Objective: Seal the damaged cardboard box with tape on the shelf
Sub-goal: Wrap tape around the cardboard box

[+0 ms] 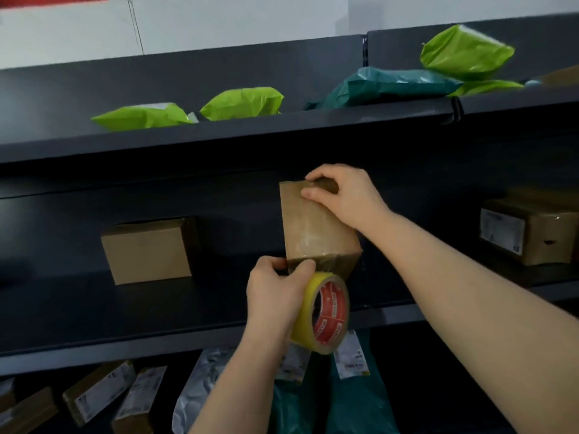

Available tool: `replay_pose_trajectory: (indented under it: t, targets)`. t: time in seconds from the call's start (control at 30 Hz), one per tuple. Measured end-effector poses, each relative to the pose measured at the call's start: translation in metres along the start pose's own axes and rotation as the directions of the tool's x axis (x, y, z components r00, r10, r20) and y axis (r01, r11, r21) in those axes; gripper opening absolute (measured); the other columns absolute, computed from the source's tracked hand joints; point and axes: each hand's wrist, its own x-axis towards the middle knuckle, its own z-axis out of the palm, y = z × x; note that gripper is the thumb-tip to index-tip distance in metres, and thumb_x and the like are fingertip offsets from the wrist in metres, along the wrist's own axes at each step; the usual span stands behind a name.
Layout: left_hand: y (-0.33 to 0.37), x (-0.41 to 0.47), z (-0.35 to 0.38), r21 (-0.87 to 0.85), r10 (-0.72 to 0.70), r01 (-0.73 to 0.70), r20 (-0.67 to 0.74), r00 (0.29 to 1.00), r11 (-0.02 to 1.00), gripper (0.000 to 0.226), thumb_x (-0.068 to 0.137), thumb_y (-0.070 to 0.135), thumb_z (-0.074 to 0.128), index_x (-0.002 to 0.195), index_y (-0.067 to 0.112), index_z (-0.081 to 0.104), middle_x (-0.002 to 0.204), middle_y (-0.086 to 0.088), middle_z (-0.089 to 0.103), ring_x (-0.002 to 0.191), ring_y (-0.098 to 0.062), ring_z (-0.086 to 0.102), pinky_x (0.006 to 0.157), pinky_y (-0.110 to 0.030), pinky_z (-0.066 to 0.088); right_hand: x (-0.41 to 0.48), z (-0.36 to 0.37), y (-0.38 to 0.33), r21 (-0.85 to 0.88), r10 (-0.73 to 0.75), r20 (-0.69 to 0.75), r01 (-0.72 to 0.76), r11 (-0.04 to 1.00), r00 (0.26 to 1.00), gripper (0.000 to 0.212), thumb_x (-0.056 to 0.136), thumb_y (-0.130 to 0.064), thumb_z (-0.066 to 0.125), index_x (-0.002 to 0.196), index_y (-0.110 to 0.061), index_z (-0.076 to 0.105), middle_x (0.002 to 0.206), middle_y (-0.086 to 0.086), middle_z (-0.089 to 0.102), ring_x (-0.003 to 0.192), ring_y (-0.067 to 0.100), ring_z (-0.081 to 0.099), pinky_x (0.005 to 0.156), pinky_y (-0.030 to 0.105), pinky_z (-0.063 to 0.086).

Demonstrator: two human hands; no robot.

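Up at the middle shelf (188, 311), the right hand (344, 195) pinches the cardboard box (313, 227) top with curled fingers; the left hand (275, 292) grips the tape roll (326, 311) just below it.

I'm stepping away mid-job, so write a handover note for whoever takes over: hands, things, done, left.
Left hand grips the tape roll at the lower edge of the cardboard box.
Right hand holds that box by its top, upright at the middle shelf.
Done: clear tape runs down the front face, not yet cut from the roll.
Left: probably cut, press flat, set the box down.
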Motion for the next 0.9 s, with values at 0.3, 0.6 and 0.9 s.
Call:
replay_pose_trajectory:
  t: [0.3, 0.6, 0.9]
  targets:
    - [0.044, 0.023, -0.008, -0.029, 0.117, -0.118, -0.024, 0.993, 0.993, 0.037, 0.086, 0.035, 0.072, 0.084, -0.001, 0.064, 0.084, -0.022, 0.070, 0.068, -0.028, 0.066, 0.067, -0.041, 0.057, 0.021, -0.018, -0.021, -0.259, 0.252, 0.405, -0.154, 0.953, 0.879, 0.060, 0.094, -0.054, 0.051, 0.145, -0.023, 0.046, 0.160, 0.002, 0.023, 0.147, 0.021, 0.019, 0.116, 0.031, 0.018]
    - [0.042, -0.004, 0.026, -0.225, 0.152, -0.125, 0.103, 0.983, 0.966, 0.046, 0.085, 0.035, 0.074, 0.118, 0.024, 0.045, 0.090, 0.003, 0.071, 0.075, -0.006, 0.071, 0.065, -0.027, 0.058, -0.009, -0.030, -0.002, -0.220, 0.212, 0.471, -0.118, 0.968, 0.856, 0.054, 0.102, -0.052, 0.029, 0.152, -0.035, 0.022, 0.163, -0.003, 0.013, 0.150, 0.018, 0.005, 0.121, 0.037, 0.005]
    - [0.010, 0.001, 0.024, -0.122, 0.201, -0.187, 0.110, 0.973, 0.975, 0.040, 0.084, 0.036, 0.075, 0.117, 0.031, 0.052, 0.100, 0.002, 0.070, 0.083, -0.014, 0.072, 0.072, -0.036, 0.060, 0.015, -0.024, -0.013, -0.198, 0.231, 0.608, -0.137, 0.971, 0.760, 0.069, 0.093, -0.065, 0.038, 0.151, -0.029, 0.032, 0.160, -0.004, 0.022, 0.148, 0.019, 0.017, 0.117, 0.033, 0.013]
